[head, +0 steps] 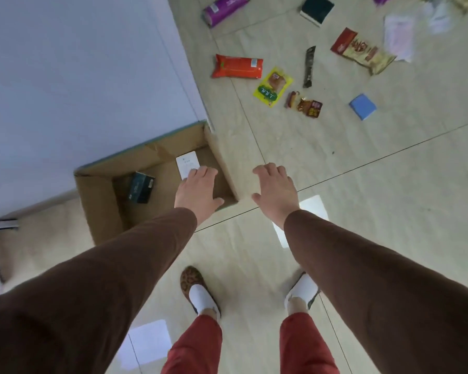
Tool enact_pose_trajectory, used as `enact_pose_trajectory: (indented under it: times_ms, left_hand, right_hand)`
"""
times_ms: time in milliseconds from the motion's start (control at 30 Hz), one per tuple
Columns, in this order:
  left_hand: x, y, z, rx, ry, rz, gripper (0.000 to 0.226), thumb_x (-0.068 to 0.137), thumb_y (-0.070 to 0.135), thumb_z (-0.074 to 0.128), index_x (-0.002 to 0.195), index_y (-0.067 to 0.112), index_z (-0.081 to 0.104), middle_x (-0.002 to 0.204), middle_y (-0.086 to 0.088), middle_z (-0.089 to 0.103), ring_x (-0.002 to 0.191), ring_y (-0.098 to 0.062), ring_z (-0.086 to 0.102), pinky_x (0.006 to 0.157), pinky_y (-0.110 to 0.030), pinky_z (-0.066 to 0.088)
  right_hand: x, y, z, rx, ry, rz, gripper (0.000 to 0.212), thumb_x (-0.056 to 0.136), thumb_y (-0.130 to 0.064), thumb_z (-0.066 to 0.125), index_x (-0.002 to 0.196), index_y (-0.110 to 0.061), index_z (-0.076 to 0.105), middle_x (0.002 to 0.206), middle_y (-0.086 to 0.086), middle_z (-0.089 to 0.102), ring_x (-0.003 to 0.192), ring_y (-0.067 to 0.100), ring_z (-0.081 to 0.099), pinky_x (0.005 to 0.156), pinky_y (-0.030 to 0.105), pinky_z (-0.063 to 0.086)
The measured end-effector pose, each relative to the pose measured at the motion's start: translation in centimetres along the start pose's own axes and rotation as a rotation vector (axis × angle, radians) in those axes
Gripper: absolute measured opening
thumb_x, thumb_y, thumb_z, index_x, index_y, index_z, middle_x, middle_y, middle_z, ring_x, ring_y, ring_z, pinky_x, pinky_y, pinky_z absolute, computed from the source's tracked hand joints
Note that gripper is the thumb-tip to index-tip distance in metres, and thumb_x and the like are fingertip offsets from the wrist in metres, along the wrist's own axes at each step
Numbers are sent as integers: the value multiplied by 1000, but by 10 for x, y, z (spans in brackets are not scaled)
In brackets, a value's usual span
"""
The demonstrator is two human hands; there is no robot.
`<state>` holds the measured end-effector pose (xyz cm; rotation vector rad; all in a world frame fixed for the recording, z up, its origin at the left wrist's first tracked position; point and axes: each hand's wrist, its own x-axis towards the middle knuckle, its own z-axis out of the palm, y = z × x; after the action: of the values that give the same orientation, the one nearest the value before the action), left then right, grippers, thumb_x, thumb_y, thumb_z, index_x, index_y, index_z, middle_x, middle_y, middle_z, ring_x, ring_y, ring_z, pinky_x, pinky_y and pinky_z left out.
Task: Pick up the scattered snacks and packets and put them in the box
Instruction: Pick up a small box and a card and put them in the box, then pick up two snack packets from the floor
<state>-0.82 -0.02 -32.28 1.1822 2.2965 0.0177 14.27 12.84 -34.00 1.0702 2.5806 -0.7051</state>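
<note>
Tiled floor (pixel 362 171); left hand (pixel 196 190) over box (pixel 97 201), right hand (pixel 274 188) beside; both grips open, empty, palms down.

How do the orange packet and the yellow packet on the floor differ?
The orange packet is long and puffy, and lies crosswise; the yellow packet is smaller, flat and squarish, and lies at a slant. The yellow one shows a food picture and a green label; the orange one is mostly plain. Both lie on the floor, outside the box.
</note>
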Motion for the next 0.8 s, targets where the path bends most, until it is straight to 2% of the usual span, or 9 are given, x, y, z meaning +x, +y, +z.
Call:
enact_pose_trajectory:
  times_ms: [433,800]
  left_hand:
    - [78,258,13,32,-42,66,47,83,34,70,122,17,50,121,-3,52,116,-26,47,94,-39,40]
    - [218,396,-7,46,-48,139,46,84,35,68,122,16,51,120,-3,55,115,-24,50,93,-39,44]
  right_hand:
    - [-24,258,-129,21,28,80,51,86,-20,67,134,-18,50,131,2,49,117,27,44,93,39,43]
    - [65,387,-221,65,52,140,51,87,-19,68,135,-17,50,130,4,49,117,26,45,96,39,46]
